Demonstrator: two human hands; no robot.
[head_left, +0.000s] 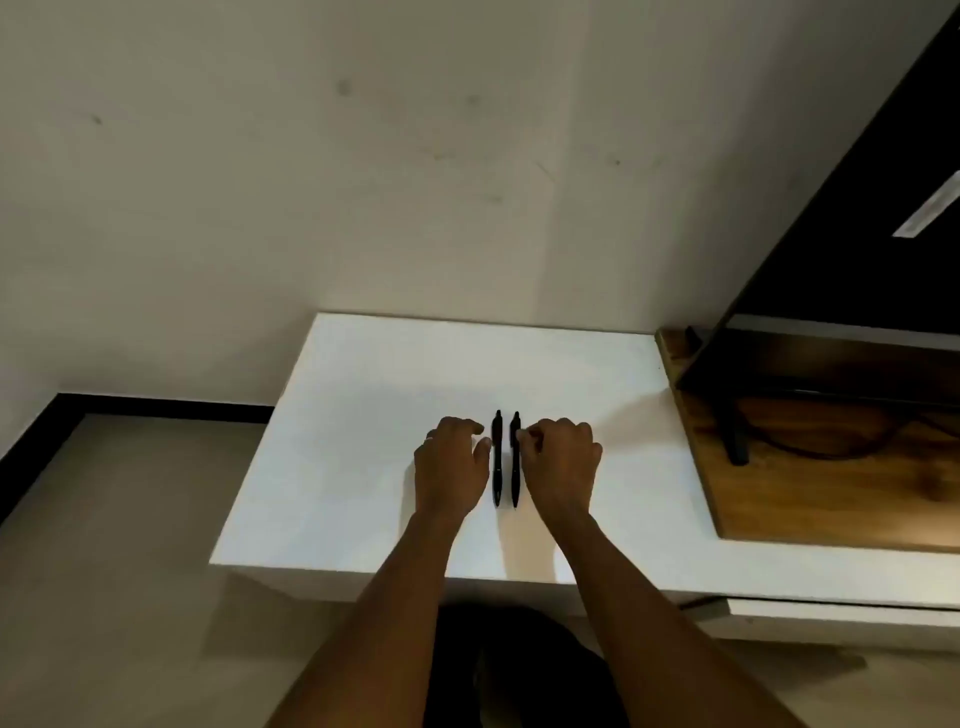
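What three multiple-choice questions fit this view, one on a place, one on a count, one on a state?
1. Where are the black pens? A) on the white table, between the left hand and right hand; B) on the wooden board; C) on the floor.
2. How many pens? A) one; B) two; C) four.
3. How do they lie? A) crossed; B) upright; C) flat, side by side.
Answers: 1 A, they rest on the white top between both hands. 2 B, two dark barrels show. 3 C, they run parallel with a narrow gap.
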